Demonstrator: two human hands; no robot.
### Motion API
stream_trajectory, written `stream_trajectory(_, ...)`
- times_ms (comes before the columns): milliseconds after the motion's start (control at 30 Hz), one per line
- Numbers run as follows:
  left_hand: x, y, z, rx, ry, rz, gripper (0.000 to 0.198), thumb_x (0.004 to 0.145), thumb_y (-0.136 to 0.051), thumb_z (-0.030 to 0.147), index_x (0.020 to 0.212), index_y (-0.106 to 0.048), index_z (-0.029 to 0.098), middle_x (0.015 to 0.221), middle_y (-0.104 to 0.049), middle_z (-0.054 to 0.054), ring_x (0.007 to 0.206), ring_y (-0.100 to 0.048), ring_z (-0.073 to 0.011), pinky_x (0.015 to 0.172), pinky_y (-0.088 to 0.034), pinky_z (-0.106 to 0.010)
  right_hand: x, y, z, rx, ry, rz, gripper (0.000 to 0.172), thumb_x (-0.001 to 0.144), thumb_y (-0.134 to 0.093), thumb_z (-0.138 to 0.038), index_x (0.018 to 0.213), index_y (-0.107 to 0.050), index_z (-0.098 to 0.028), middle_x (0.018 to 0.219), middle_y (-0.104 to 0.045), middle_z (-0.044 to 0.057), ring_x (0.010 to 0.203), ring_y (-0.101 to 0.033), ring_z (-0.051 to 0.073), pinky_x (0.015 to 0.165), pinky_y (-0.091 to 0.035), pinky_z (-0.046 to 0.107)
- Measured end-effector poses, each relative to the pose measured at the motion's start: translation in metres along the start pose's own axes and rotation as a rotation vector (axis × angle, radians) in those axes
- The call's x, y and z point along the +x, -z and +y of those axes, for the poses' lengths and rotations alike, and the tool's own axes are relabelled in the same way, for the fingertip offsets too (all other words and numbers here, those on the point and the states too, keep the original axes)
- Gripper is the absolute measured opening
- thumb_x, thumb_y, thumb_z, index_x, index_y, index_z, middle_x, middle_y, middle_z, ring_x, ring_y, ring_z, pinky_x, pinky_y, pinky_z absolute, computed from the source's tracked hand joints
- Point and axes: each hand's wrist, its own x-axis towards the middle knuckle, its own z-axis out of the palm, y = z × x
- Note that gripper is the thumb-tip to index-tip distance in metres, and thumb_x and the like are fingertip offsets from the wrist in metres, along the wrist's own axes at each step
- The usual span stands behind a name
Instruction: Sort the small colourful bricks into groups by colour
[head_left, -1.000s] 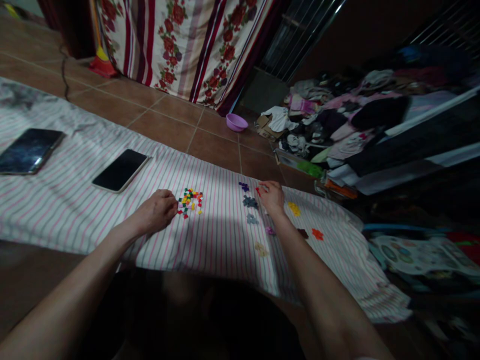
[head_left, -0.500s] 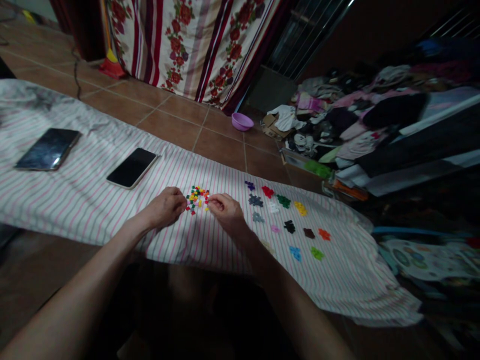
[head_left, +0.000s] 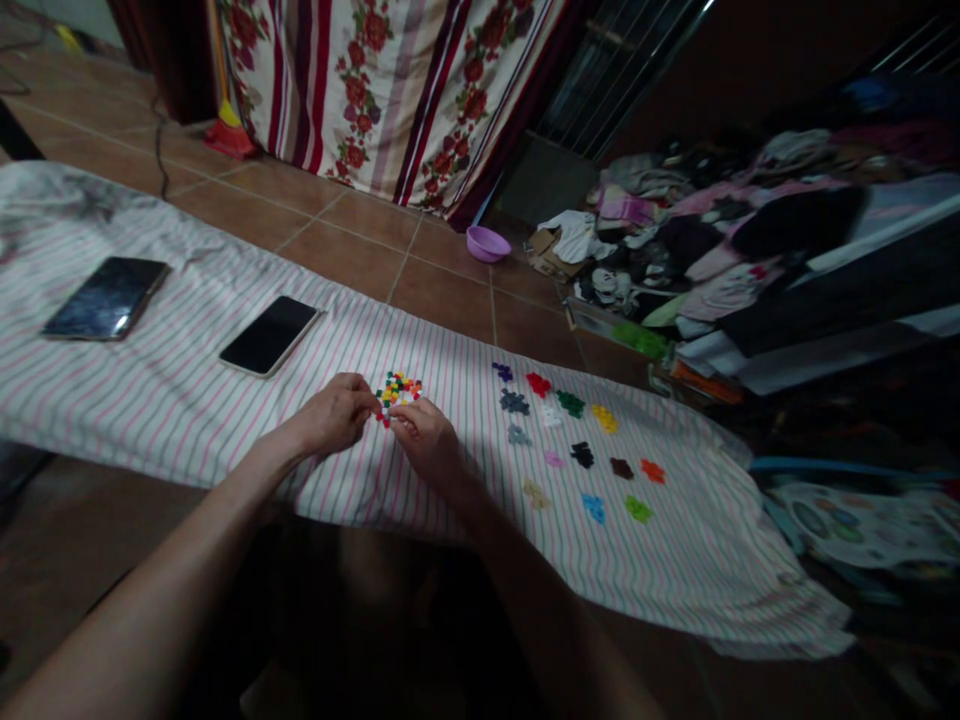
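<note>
A mixed pile of small coloured pieces [head_left: 399, 388] lies on the striped cloth [head_left: 450, 460]. At its left edge my left hand [head_left: 343, 410] rests with fingers closed; whatever they hold is too small to name. My right hand [head_left: 424, 430] is at the pile's lower right, thumb and fingers pinched over the pieces, and its fingertips hide what is between them. Further right are separate single-colour heaps, among them red [head_left: 538, 384], dark green [head_left: 571, 403], yellow [head_left: 604, 418], black [head_left: 582, 454], brown [head_left: 622, 468], orange [head_left: 652, 471], light blue [head_left: 594, 507] and beige [head_left: 536, 493].
On the cloth to the left lie a phone [head_left: 270, 336] and a dark tablet-like device [head_left: 107, 298]. Beyond the cloth's far edge, a purple basin [head_left: 487, 244] and a red dustpan [head_left: 230, 138] are on the tiled floor. Heaped clothes [head_left: 720, 230] fill the right background.
My right hand has moved left and slightly down, towards my left hand, and now covers the pile's lower right. The beige heap has come out from behind my right forearm. The view has shifted slightly.
</note>
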Motion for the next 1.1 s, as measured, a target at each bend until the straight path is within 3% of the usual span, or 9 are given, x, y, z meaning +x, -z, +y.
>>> stream_trajectory(467,0.000,-0.003,-0.006,0.004,-0.031,0.018,0.027,0.081,-0.045,0.016,0.086,-0.072,0.019,0.089,-0.062,-0.006,0.088,-0.057,-0.0177,0.084,-0.050,-0.033,0.001,0.000,-0.005,-0.140,0.127,0.013,0.011,0.086,-0.056,-0.014,0.083,-0.062,-0.022,0.085,-0.063,0.003,0.086,-0.058,0.020,0.083,-0.049,0.036)
stream_trajectory(733,0.002,0.001,-0.003,-0.008,-0.042,-0.012,0.029,0.088,-0.042,0.024,0.078,-0.069,0.018,0.083,-0.062,-0.007,0.083,-0.056,-0.0167,0.080,-0.048,-0.031,0.001,0.002,-0.013,-0.235,0.140,-0.030,0.013,0.085,-0.051,-0.011,0.079,-0.056,-0.022,0.082,-0.058,0.004,0.084,-0.054,0.021,0.082,-0.049,0.037)
stream_trajectory(1100,0.002,0.004,-0.003,0.006,-0.046,-0.060,0.031,0.089,-0.039,0.028,0.078,-0.066,0.017,0.088,-0.064,-0.007,0.087,-0.058,-0.0176,0.083,-0.047,-0.031,-0.002,-0.006,-0.002,-0.179,0.109,-0.002,0.015,0.080,-0.047,-0.008,0.080,-0.052,-0.022,0.078,-0.054,0.003,0.079,-0.054,0.021,0.079,-0.051,0.037)
